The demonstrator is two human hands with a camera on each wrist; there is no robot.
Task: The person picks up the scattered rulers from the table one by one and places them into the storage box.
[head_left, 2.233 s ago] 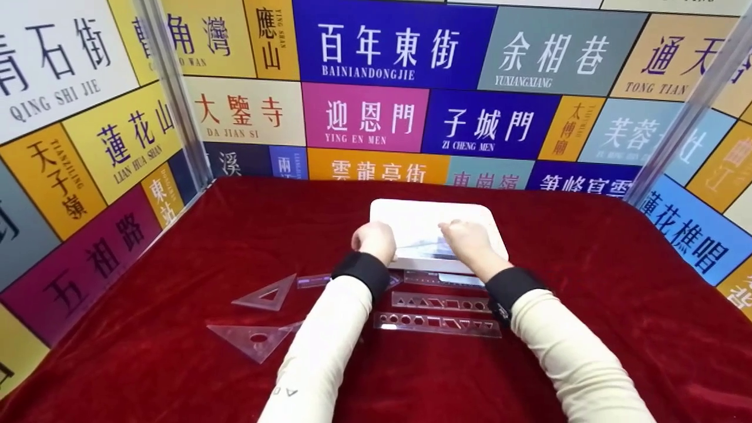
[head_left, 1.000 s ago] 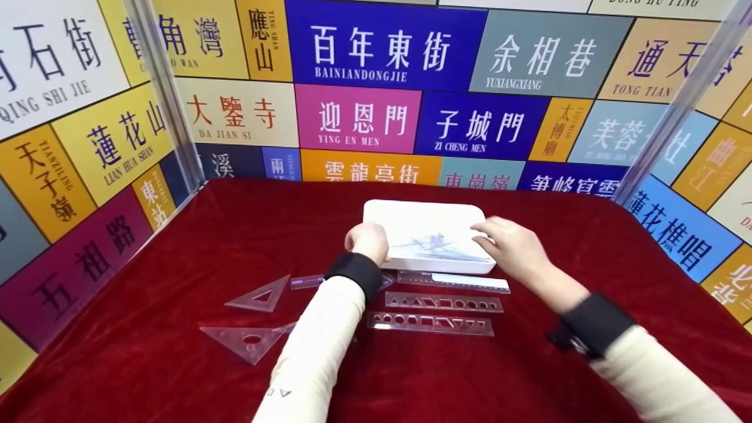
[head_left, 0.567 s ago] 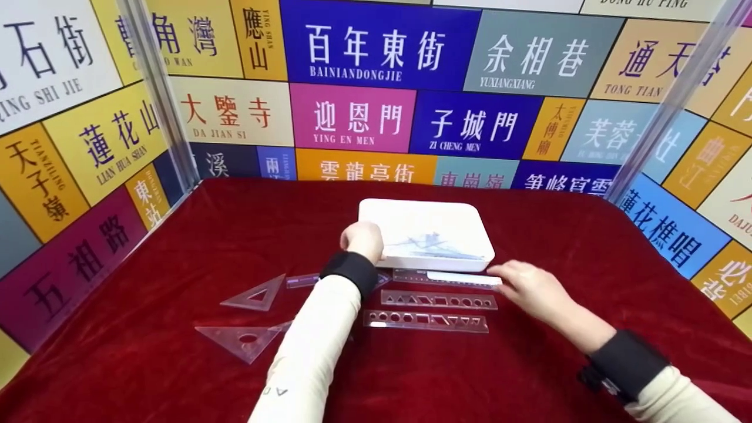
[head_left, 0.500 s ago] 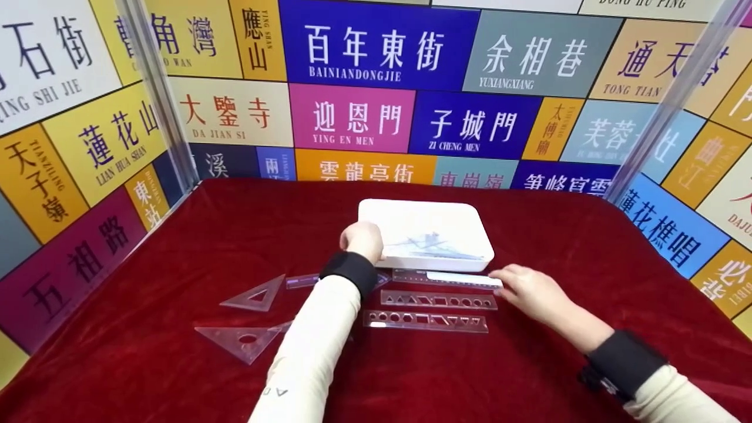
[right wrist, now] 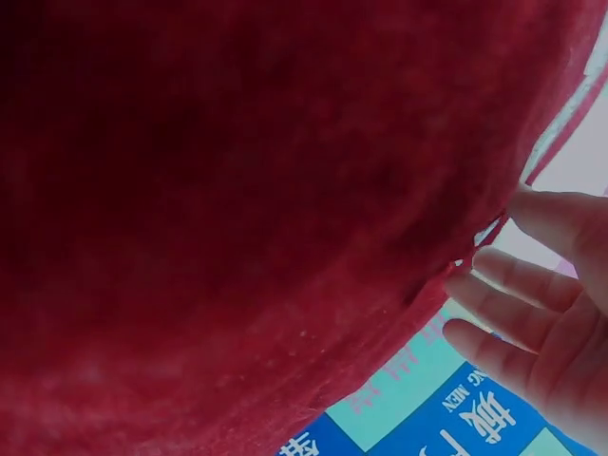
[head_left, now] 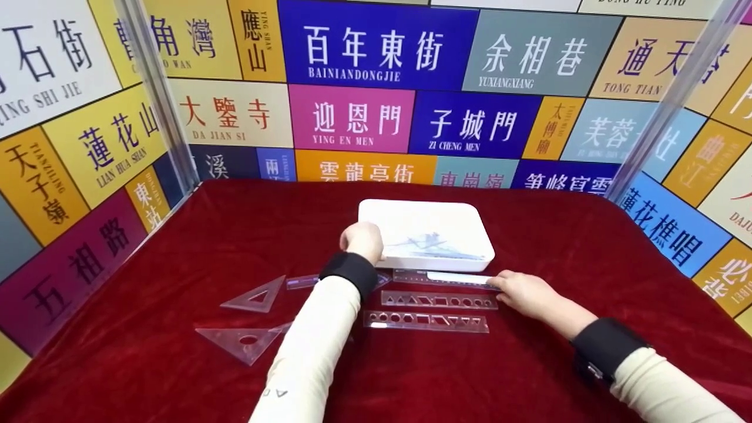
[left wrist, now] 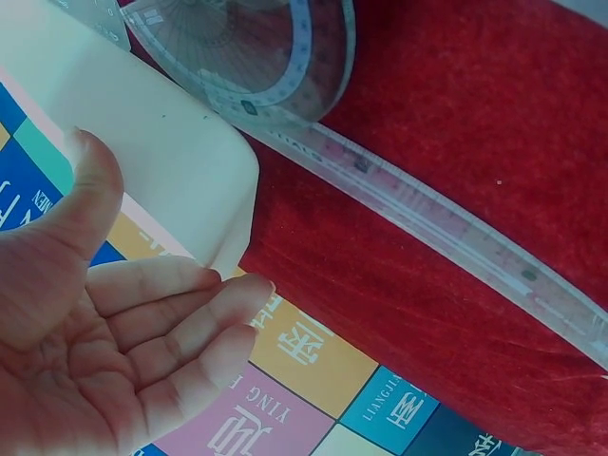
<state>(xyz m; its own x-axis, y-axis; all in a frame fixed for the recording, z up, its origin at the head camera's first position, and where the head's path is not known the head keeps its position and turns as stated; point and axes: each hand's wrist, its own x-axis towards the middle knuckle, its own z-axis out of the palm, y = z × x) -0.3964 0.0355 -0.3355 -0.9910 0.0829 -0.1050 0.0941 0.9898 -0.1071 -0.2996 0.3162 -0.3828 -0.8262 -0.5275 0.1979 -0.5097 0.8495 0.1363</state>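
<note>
A white box [head_left: 423, 226] with a blue landscape print on its top lies at the back of the red cloth. My left hand [head_left: 362, 241] rests at its left end; in the left wrist view the fingers are relaxed, with fingertips right at the box's corner. Along the box's front side lies a clear ruler [head_left: 423, 276] with a white strip. My right hand [head_left: 523, 291] pinches the right end of this ruler between thumb and fingers. In the right wrist view the ruler is mostly hidden behind the cloth's bulge.
Two clear stencil rulers [head_left: 439, 299] lie in front of the box. On the left are a small set square [head_left: 244, 301], a larger set square [head_left: 229, 338], a purple-marked ruler [head_left: 302, 282] and, beside the box, a protractor [left wrist: 328, 57]. Sign-covered panels [head_left: 376, 47] stand behind.
My right hand has left the box top, moved right and down, and come to the end of the clear ruler. The left hand stays at the box's left end.
</note>
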